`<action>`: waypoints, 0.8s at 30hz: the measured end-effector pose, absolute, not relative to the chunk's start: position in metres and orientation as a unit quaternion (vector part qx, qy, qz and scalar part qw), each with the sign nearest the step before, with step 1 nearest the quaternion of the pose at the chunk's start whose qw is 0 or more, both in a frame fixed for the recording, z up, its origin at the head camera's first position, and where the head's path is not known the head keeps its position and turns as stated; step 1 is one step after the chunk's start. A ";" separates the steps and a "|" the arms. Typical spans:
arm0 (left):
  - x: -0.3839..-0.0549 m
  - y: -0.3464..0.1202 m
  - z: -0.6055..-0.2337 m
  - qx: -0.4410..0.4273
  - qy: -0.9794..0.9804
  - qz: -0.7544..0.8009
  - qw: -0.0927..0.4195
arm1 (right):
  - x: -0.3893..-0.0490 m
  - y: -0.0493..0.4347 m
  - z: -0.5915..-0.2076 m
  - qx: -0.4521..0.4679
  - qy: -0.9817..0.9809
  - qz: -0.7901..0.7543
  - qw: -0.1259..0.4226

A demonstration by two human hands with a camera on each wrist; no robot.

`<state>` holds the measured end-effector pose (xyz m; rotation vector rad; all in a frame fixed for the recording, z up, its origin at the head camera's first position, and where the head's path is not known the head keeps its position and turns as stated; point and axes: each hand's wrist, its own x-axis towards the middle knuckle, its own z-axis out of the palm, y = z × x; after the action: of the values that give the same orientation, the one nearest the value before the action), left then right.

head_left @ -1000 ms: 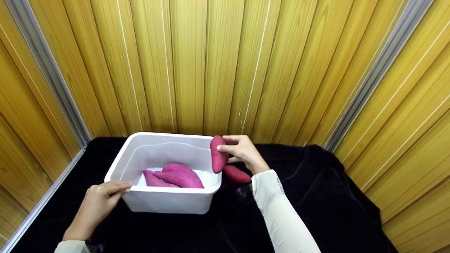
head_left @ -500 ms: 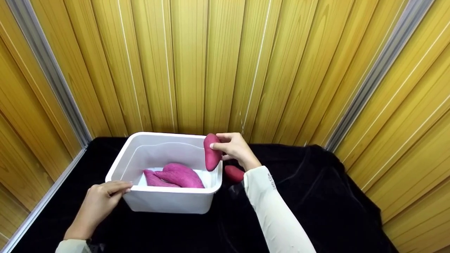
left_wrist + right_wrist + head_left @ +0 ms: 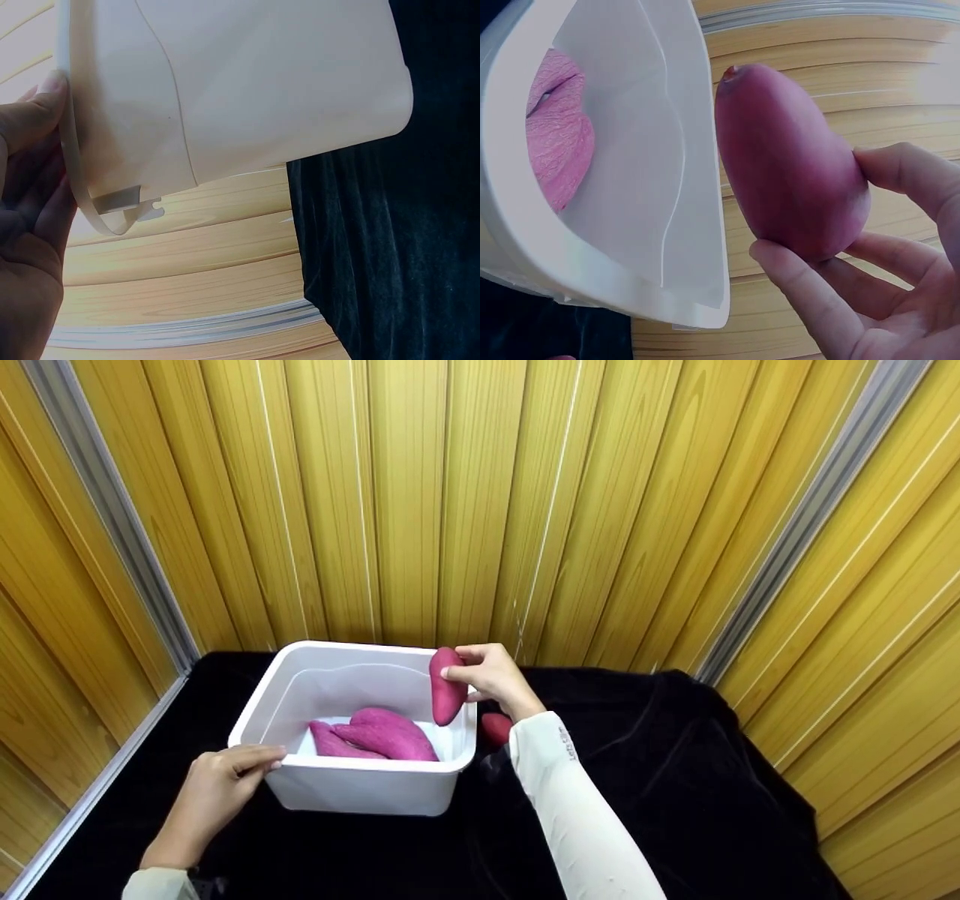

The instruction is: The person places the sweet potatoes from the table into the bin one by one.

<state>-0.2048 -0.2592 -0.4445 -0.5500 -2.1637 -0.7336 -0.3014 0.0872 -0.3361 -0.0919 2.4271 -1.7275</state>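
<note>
A white plastic bin (image 3: 367,785) stands on black cloth. My left hand (image 3: 221,780) pinches its near-left rim, which the left wrist view shows between thumb and fingers. Over the bin's right side my right hand (image 3: 495,679) holds a smooth reddish sweet potato (image 3: 447,690), roughly upright and apart from the bin floor. In the right wrist view the thumb and fingertips grip the lower end of that sweet potato (image 3: 787,157). Purple-pink sweet potatoes (image 3: 390,733) lie together on the bin's floor, partly hidden by the near wall.
Another red sweet potato (image 3: 495,727) lies on the cloth right of the bin, partly covered by my right sleeve. Black cloth (image 3: 675,795) spreads to the right and front. Yellow wood-patterned walls (image 3: 480,510) rise behind and at both sides.
My right hand has moved left with the sweet potato, from the bin's right rim to just inside it. The left hand stays on the rim, and the bin's contents look the same.
</note>
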 end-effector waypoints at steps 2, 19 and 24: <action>-0.205 -0.259 -0.444 -0.215 -0.850 -0.287 0.386 | -0.302 0.086 -0.337 -0.032 0.819 -0.568 0.078; -0.205 -0.259 -0.444 -0.217 -0.846 -0.295 0.388 | -0.304 0.085 -0.341 -0.031 0.826 -0.560 0.066; -0.204 -0.259 -0.444 -0.218 -0.843 -0.298 0.391 | -0.304 0.085 -0.341 -0.028 0.822 -0.566 0.064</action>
<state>-0.2044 -0.2587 -0.4443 -0.5545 -2.1425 -0.7567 -0.3039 0.0851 -0.3413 -0.0851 2.4815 -1.7092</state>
